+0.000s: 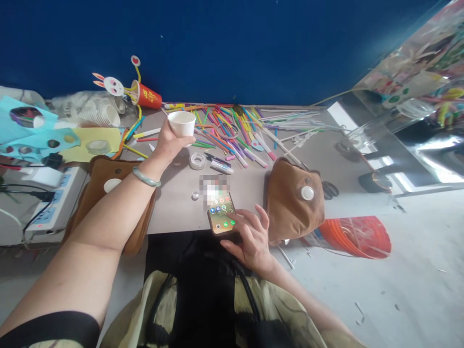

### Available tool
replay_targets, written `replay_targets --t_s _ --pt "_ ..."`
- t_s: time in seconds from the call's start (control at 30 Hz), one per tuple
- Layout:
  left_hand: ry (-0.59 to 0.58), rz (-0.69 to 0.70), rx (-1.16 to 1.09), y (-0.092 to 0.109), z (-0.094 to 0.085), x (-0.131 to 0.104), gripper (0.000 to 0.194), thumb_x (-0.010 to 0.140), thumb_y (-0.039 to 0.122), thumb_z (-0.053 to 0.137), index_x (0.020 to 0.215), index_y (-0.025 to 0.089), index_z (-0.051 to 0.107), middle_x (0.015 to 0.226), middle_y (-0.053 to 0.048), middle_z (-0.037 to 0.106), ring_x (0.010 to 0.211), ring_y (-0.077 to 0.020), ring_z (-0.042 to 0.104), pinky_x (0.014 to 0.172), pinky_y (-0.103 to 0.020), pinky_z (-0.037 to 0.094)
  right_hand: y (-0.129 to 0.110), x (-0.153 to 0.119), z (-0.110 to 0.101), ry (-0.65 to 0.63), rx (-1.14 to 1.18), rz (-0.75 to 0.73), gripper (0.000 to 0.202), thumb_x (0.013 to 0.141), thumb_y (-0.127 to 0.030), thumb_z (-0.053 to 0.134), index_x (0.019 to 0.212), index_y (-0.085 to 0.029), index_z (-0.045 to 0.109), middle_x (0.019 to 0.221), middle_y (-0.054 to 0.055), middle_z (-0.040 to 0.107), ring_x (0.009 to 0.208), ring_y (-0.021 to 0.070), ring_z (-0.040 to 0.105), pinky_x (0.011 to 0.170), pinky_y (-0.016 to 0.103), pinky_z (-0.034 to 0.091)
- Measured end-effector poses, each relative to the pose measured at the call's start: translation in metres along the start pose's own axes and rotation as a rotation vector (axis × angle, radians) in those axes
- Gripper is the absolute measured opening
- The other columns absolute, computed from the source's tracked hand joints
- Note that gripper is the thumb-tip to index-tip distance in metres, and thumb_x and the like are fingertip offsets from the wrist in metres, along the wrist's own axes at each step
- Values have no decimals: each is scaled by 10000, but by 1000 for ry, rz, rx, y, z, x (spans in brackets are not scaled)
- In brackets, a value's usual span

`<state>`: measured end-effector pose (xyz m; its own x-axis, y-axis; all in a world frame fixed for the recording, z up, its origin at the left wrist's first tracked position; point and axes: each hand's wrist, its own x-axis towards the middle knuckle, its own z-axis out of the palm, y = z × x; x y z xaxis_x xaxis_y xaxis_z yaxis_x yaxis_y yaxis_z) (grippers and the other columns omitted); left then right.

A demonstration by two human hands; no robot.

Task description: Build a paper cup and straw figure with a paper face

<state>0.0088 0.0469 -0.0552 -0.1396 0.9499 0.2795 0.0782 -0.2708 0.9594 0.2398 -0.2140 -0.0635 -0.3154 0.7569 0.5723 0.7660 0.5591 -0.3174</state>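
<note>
A plain white paper cup (182, 124) stands upright in the grip of my left hand (170, 142), its fingers wrapped around the near side. That hand is raised over the back half of the table, and a pale bangle circles its wrist. Close to the front edge lies a smartphone (222, 215) with its screen lit and app icons showing; its upper part is blurred out. My right hand (252, 234) is over the phone's lower right corner, fingers spread, with a fingertip at the screen. Whether that fingertip presses the glass I cannot tell.
Colourful pipe cleaners and markers (232, 128) cover the back of the table. A tape roll (197, 161) lies in front of them. Brown pouches (295, 200) flank the phone. At left are a power strip (60, 198), stacked cups (101, 116) and a red cup (148, 95) with a rabbit figure.
</note>
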Motion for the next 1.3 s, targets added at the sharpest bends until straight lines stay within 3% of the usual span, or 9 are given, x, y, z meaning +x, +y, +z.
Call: replay_targets --t_s 0.4,0.73,1.1,1.3 --pt "-4 11 30 0 0 0 709 470 122 842 1118 191 562 1076 -76 662 998 -263 640 867 -396 563 -1 1 17 -89 -16 -36 447 919 -675 510 924 -230 555 1241 87 721 1233 266 567 1201 508 213" --pt "15 0 58 -4 -1 2 717 463 128 848 1122 189 571 1100 -76 658 995 -255 637 866 -392 566 0 -1 15 31 31 -53 432 980 -636 406 907 -227 524 1090 73 759 1144 246 622 1171 512 251" --pt "3 16 46 -5 -1 2 703 470 124 849 1115 195 578 1111 -72 656 1022 -261 636 883 -395 564 -5 -1 20 30 66 -105 431 976 -630 427 871 -234 560 1049 41 768 1094 228 647 1169 501 271" --pt "8 15 50 -3 -1 1 713 465 123 853 1118 197 575 1106 -73 659 1021 -257 630 893 -398 560 -2 -3 12 98 -51 46 381 984 -585 442 876 -241 565 1053 47 765 1102 248 641 1181 516 228"
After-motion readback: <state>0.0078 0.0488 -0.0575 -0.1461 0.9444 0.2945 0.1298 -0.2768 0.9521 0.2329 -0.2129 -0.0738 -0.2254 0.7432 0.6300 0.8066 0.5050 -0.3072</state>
